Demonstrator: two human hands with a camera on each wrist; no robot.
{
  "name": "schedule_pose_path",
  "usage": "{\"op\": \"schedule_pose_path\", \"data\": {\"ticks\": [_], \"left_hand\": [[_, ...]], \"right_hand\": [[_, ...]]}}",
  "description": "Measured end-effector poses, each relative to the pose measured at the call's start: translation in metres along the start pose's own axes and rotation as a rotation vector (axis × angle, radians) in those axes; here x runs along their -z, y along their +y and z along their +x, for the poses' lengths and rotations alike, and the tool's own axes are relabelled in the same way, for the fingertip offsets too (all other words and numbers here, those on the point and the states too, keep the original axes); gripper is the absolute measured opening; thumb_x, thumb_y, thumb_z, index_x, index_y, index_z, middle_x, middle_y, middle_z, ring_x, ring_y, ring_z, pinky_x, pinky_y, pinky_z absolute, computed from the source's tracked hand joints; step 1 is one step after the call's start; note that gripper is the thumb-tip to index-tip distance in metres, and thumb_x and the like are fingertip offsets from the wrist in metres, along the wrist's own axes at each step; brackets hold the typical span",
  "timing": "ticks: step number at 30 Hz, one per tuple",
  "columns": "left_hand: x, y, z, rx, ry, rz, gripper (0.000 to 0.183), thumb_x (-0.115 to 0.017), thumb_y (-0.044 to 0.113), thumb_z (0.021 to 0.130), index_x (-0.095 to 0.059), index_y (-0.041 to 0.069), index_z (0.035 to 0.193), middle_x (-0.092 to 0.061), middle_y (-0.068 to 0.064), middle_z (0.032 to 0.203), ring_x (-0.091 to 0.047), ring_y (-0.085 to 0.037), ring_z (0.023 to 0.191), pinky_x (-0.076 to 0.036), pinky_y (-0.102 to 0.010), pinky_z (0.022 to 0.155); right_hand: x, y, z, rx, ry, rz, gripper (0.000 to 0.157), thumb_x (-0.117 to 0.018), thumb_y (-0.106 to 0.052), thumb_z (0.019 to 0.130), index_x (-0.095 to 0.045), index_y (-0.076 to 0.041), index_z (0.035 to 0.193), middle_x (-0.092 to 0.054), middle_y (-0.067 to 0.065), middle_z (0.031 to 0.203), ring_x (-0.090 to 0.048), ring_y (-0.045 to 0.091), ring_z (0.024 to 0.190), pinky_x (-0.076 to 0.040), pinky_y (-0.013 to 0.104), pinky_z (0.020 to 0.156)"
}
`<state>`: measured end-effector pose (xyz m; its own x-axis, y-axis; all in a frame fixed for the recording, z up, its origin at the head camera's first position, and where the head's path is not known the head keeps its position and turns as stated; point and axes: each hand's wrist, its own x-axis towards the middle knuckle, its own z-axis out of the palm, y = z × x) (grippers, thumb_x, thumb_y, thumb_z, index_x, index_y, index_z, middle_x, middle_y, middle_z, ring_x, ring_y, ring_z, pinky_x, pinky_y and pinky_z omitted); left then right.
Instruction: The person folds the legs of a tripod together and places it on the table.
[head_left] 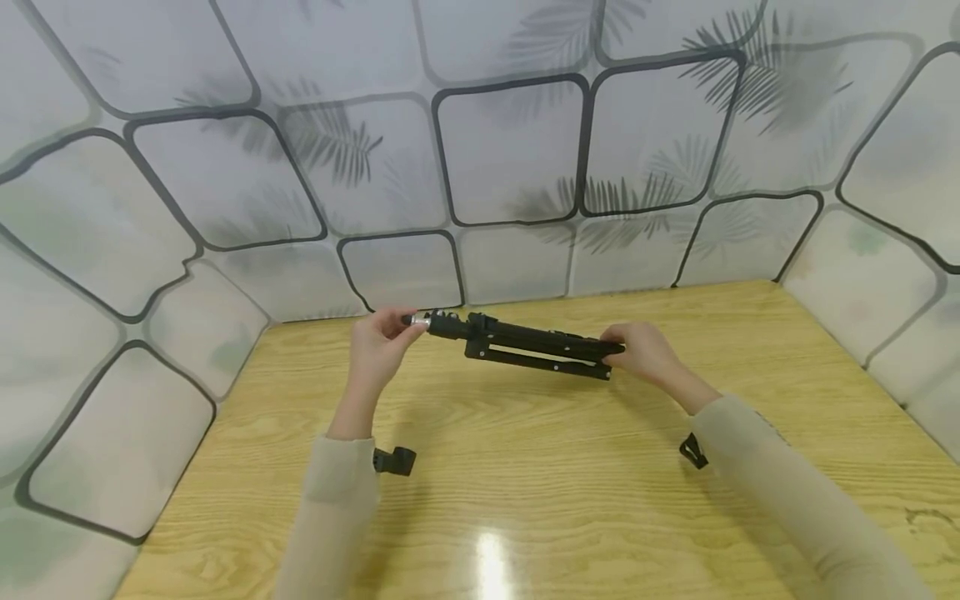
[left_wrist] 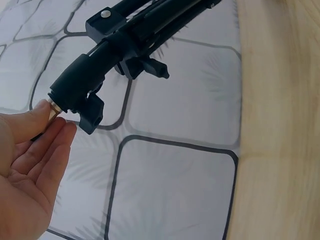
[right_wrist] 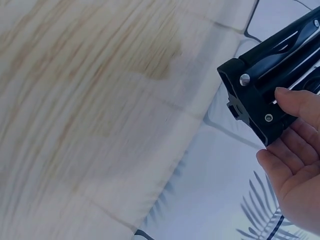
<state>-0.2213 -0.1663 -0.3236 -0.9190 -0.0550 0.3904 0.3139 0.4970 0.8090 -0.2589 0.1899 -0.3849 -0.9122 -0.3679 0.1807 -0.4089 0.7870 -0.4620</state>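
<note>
A black folded light stand (head_left: 525,337) is held up over the table, stretched almost level between both hands, its right end slightly lower. My left hand (head_left: 375,346) pinches the silver metal stud (left_wrist: 54,110) at its top end between thumb and fingers. Close to that stud, a black clamp knob (left_wrist: 91,114) sticks out in the left wrist view, with a second knob (left_wrist: 155,67) further along. My right hand (head_left: 645,354) grips the other end, where the legs (head_left: 547,363) lie folded together. In the right wrist view, the thumb presses against a riveted black bracket (right_wrist: 250,95).
The light wood-grain table (head_left: 465,475) spreads beneath both forearms. Patterned white panels (head_left: 510,150) stand along its back and both sides. Black wrist mounts (head_left: 396,461) jut out from the sleeves, and a bright reflection lies on the near tabletop.
</note>
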Motion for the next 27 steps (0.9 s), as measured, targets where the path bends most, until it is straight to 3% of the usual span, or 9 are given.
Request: {"op": "schedule_pose_path", "data": {"ticks": [14,21,27], "left_hand": [[-0.002,-0.039,-0.009,0.086,-0.139,0.104,0.022,-0.066,0.014,0.081,-0.065,0.0,0.097,-0.064,-0.011,0.079,-0.059,-0.025,0.069,-0.046,-0.028,0.056],[-0.005,-0.05,-0.011,0.097,-0.211,0.196,0.021,-0.066,0.015,0.08,-0.065,0.0,0.095,-0.064,-0.01,0.078,-0.054,-0.019,0.064,-0.044,-0.029,0.053],[-0.01,-0.059,-0.011,0.122,-0.305,0.274,0.016,-0.066,0.017,0.081,-0.066,0.003,0.089,-0.061,-0.006,0.076,-0.05,-0.017,0.063,-0.042,-0.029,0.053]], "right_hand": [[0.003,-0.001,-0.002,0.008,0.006,-0.081,0.029,-0.068,-0.003,0.073,-0.063,0.005,0.101,-0.062,0.02,0.099,-0.056,0.036,0.09,-0.044,0.047,0.077],[0.005,-0.002,-0.003,-0.004,0.0,-0.093,0.03,-0.067,-0.002,0.074,-0.061,0.005,0.103,-0.061,0.021,0.101,-0.056,0.037,0.091,-0.044,0.047,0.078],[0.006,-0.002,-0.004,-0.02,-0.012,-0.128,0.031,-0.066,-0.002,0.075,-0.06,0.004,0.105,-0.06,0.021,0.102,-0.059,0.031,0.079,-0.046,0.045,0.072]]}}
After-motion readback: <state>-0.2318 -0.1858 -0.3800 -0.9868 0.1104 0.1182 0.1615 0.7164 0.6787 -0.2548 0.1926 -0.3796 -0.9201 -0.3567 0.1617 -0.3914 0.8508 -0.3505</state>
